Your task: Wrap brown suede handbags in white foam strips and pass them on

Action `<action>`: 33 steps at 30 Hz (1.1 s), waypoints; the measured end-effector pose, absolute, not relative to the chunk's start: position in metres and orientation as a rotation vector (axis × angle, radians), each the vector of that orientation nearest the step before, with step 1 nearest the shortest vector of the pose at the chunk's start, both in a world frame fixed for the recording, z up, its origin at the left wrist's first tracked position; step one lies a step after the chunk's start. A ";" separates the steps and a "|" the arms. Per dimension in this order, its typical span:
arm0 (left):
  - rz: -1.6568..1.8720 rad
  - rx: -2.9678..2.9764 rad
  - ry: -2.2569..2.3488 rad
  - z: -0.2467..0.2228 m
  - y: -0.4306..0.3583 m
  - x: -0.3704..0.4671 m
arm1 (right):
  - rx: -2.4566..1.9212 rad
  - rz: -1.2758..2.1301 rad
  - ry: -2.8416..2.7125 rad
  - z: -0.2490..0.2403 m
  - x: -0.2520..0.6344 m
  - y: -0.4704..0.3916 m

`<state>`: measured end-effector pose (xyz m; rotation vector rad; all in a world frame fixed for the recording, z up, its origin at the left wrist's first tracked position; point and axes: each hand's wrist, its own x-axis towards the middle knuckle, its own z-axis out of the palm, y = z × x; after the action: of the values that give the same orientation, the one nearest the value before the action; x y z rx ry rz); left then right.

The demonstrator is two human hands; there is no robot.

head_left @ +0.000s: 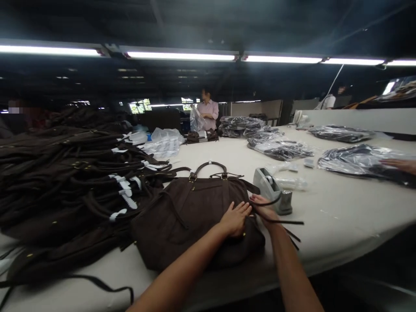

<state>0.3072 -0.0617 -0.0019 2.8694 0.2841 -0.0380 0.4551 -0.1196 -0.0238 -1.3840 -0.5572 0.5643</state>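
A dark brown handbag (pixel 198 216) with two looped handles and gold-coloured rings lies before me on the pale table. My left hand (pixel 236 219) rests on its right part, fingers stretched out over the fabric. At the bag's right side my right hand (pixel 264 210) is closed around thin dark straps (pixel 286 222), whose loose ends stick out to the right. The fingertips of that hand are partly hidden by the straps and the bag. Just behind it stands a grey tape dispenser (pixel 271 190).
A high pile of brown bags (pixel 65 182) with white tags fills the left side. Clear plastic bags (pixel 165 141) lie behind it. Plastic-wrapped bags (pixel 360 158) lie at the right, where another person's hand (pixel 398 164) reaches in. A person (pixel 208 110) stands across the table (pixel 341 216).
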 end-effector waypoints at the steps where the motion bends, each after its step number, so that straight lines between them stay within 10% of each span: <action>1: -0.021 2.857 0.279 -0.003 -0.061 0.307 | -1.393 0.572 -0.531 -0.024 0.449 -0.140; 9: 0.092 2.746 0.259 -0.001 -0.060 0.308 | -1.764 -0.217 -0.937 0.051 0.369 -0.208; 14: 0.313 2.646 0.255 0.005 -0.064 0.283 | -2.151 -0.037 -1.463 0.017 0.335 -0.170; 24: 1.581 1.947 1.424 0.015 -0.026 0.045 | -2.423 -0.247 -1.707 -0.020 0.342 -0.172; 33: 1.287 1.719 1.305 0.004 -0.040 0.029 | -2.348 -0.397 -1.551 0.011 0.318 -0.151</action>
<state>0.0293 -0.0398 0.0043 1.7194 1.3045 1.2870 0.3178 -0.1512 0.0110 -2.3484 -1.5515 -0.3973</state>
